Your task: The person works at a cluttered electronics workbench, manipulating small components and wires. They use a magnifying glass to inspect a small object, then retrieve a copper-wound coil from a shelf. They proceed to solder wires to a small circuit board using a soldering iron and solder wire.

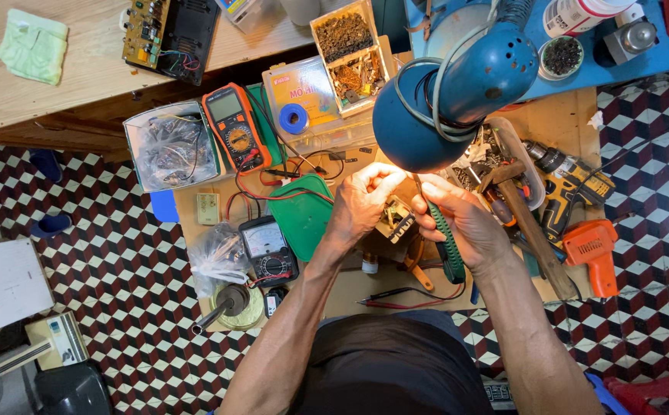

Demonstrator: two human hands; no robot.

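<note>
My left hand (pixel 363 204) grips a small electrical part (pixel 396 219) with metal plates and windings, held up under the blue desk lamp (pixel 446 96). My right hand (pixel 465 223) holds a screwdriver with a green and black handle (pixel 446 242), its tip up against the part. Both hands meet above a low wooden board (pixel 549 115) on the floor, just right of a green plastic lid (pixel 301 215).
An orange multimeter (pixel 234 127), an analogue meter (pixel 267 250), a roll of blue tape (pixel 294 118), trays of small parts (pixel 350 54), a hammer (pixel 526 223), a cordless drill (pixel 572 184) and an orange glue gun (pixel 592 250) crowd the board. Checkered floor tiles surround it. A circuit board (pixel 169 34) lies on a wooden table.
</note>
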